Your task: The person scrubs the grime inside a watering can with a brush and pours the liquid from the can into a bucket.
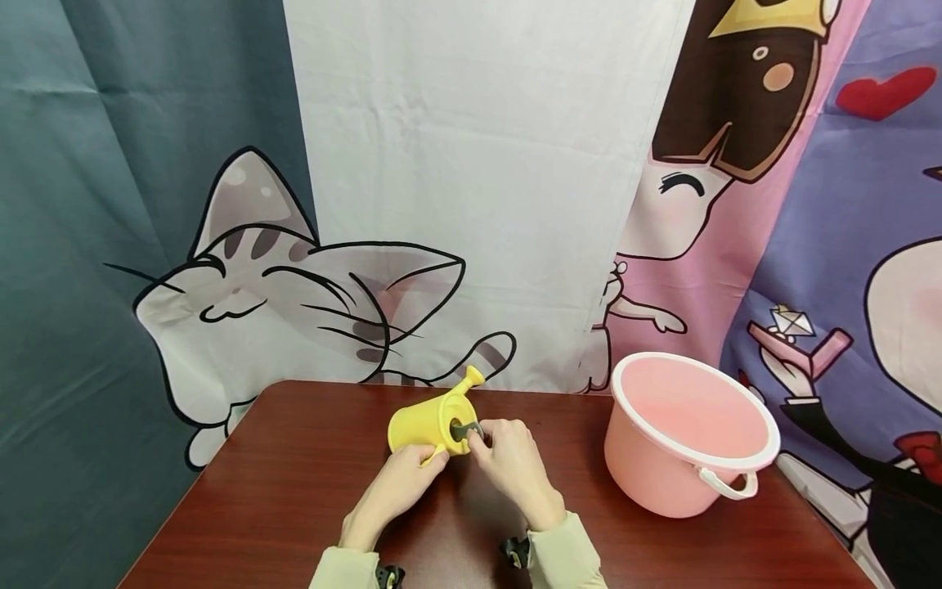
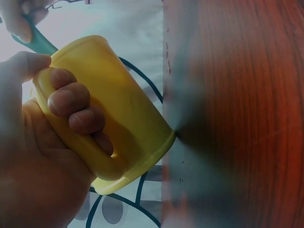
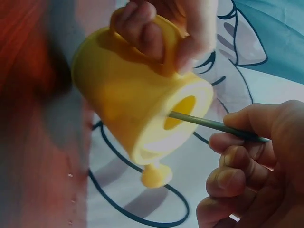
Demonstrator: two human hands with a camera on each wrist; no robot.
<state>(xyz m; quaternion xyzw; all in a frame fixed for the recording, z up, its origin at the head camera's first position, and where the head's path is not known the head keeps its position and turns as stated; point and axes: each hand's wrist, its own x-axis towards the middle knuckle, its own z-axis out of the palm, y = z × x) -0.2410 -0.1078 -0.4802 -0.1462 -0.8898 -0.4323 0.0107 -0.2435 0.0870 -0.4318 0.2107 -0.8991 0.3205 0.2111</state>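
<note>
A yellow toy watering can (image 1: pixel 419 425) is tilted onto its side above the table, its opening facing right and its spout toward the back. My left hand (image 1: pixel 403 484) grips the handle, its fingers curled through the loop in the left wrist view (image 2: pixel 61 109). Between the thumb and fingers of my right hand (image 1: pixel 515 466) is the end of a slim dark green tool (image 3: pixel 209 124). Its other end passes into the hole in the can's top; that end is hidden, so its kind cannot be told.
A pink bucket (image 1: pixel 655 466) with a white rim and handle stands on the right of the dark wooden table (image 1: pixel 294 491). Behind the table hangs a printed curtain (image 1: pixel 478 164) with a cartoon cat and other figures.
</note>
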